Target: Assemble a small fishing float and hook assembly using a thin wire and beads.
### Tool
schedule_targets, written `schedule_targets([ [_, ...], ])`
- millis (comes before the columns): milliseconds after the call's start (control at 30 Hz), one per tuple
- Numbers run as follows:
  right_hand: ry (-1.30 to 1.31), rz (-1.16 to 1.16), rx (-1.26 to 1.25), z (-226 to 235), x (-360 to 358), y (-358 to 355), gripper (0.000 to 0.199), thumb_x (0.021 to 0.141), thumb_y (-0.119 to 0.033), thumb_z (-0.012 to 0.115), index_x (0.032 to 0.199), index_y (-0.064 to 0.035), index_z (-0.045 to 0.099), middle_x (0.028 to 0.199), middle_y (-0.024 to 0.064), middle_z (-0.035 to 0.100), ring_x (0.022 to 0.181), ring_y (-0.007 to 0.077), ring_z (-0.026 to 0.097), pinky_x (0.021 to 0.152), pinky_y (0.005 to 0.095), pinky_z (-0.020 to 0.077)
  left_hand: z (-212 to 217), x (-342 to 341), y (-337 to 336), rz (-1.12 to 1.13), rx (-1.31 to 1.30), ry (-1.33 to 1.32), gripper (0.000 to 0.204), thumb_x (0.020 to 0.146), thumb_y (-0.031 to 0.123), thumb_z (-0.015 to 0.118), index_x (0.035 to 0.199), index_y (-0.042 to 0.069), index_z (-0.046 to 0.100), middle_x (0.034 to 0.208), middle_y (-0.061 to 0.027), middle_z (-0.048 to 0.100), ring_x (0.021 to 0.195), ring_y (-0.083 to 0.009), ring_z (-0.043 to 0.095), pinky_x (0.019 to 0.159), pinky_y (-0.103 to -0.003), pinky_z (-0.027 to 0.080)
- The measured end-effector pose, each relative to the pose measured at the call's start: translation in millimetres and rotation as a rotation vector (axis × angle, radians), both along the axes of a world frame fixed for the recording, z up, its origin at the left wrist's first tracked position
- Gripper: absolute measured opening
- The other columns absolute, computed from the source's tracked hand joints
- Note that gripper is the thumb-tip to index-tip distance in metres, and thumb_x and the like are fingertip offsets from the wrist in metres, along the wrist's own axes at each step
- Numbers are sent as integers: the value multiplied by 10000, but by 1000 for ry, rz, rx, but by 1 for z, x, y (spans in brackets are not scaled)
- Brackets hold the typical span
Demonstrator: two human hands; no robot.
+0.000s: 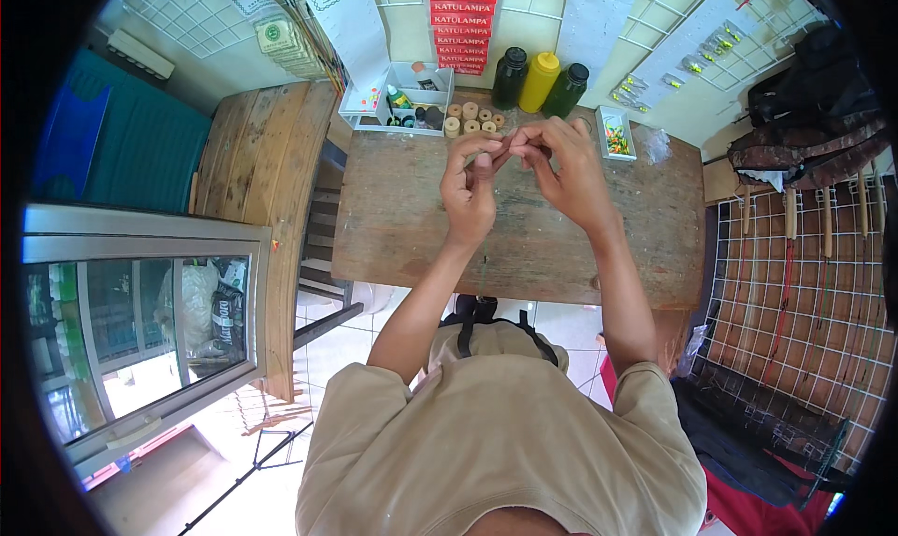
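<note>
Over the far half of the wooden table (412,227), my two hands are raised close together, fingertips nearly meeting. My left hand (470,188) is closed, its thumb and fingers pinched. Beside it my right hand (569,173) is closed too, with thumb and forefinger pressed together. Whatever lies between the fingertips is too small to make out. Just behind my left hand stand several round wooden spools (453,126), some showing a hole in the top. A white divided organizer (404,127) beside them holds small bottles and bits.
Two dark bottles (510,79) flank a yellow squeeze bottle (540,82) at the table's back. A white box (615,117) of small colourful pieces and crumpled clear plastic (657,146) lie to the right. A glass-fronted cabinet (140,237) stands left; a wire rack (795,302) with rods stands right.
</note>
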State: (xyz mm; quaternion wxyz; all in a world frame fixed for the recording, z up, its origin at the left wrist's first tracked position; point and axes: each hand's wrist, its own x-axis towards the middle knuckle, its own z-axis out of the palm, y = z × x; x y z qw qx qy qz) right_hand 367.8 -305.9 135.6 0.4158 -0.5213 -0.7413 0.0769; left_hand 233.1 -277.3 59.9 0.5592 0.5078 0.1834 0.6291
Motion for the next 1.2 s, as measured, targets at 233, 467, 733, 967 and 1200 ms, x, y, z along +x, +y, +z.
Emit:
schedule_targets([
  [233,-132,-35,52,6,3,1,129,788,-57,660,893,-83,589,792,18,600,741,205,521,682,326,333,4,1,-3,-32,31,-12,267,1003,171,408,1131,-45,498,1216,-155,450,1185,-296,520,993,-405,466],
  [467,-147,-16,40,13,8,-2,120,792,-60,654,884,-86,581,774,14,590,722,209,501,678,325,331,3,3,-5,-43,87,-12,286,1006,158,388,1195,-45,460,1266,-150,411,1235,-319,481,1026,-428,433],
  [733,-190,9,22,15,11,-1,116,789,-52,645,877,-77,575,812,18,615,732,212,506,676,329,335,6,5,-6,-37,123,-7,307,1004,185,403,1208,-39,448,1286,-143,413,1255,-316,462,1035,-424,423],
  [967,-221,36,18,16,13,1,113,787,-47,634,876,-75,571,808,18,609,753,214,516,687,335,344,9,3,-7,-34,114,19,294,1007,171,391,1200,-39,463,1275,-150,413,1242,-304,475,1028,-415,430],
  [1200,-260,64,-42,22,14,3,115,792,-76,636,895,-85,586,762,23,580,789,214,520,707,347,355,7,4,-7,-18,105,42,295,1007,168,392,1207,-34,469,1270,-145,421,1223,-276,485,1016,-394,440],
])
